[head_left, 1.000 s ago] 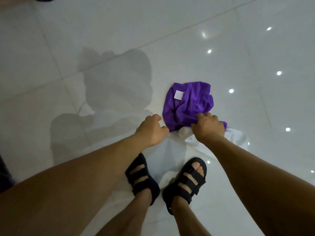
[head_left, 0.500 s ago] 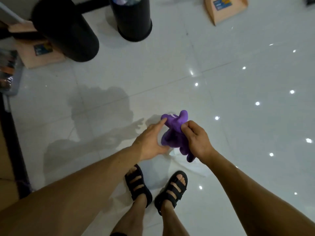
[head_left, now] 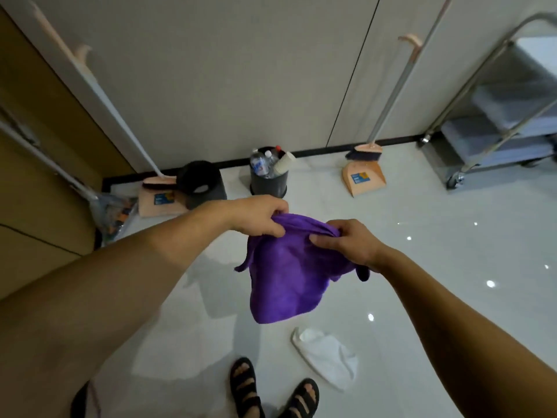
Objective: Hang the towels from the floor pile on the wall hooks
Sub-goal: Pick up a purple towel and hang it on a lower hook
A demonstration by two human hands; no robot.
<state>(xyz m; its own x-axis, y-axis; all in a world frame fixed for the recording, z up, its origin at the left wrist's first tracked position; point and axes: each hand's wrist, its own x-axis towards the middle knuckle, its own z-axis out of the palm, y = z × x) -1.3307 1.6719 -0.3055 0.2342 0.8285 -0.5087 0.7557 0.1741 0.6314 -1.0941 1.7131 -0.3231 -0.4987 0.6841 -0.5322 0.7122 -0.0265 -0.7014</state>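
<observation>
Purple towel (head_left: pixel 286 276) is off the floor now. One second back it lay on the pile; half a second back it was a bunched wad low over the tiles. Person has straightened up, so the wall (head_left: pixel 241 70) is in view, not just floor.

Current state: left hand (head_left: pixel 259 217) and right hand (head_left: pixel 346 242) both pinch the towel's top edge, close together, fingers (head_left: pixel 272 230) curled tight into the cloth. The rest hangs free below the hands, clear of the floor, crumpled, not spread flat.

White towel (head_left: pixel 328 357) lies on the floor (head_left: pixel 452 267), just ahead and to the right of the sandalled feet (head_left: pixel 244 387). It's the only one I can see left of the pile.

Step, my read: pickup done, now sorting out an edge to hang from. Early in the task, with one towel in hand and none seen hung.

Next move calls for:
- Find a hook. None visible. The wall shows only panel seams, with a broom (head_left: pixel 364 153) leaning on it, a dustpan (head_left: pixel 363 179) and a black bin (head_left: pixel 268 184) full of bottles at its base, and a steel cart (head_left: pixel 497 116) at right. Head probably has to lift or turn first.
- Walk over and keep one hand on the top edge.
- Open a fold or loop and drop it over the hook.
- Mind the clutter underfoot along the wall.
</observation>
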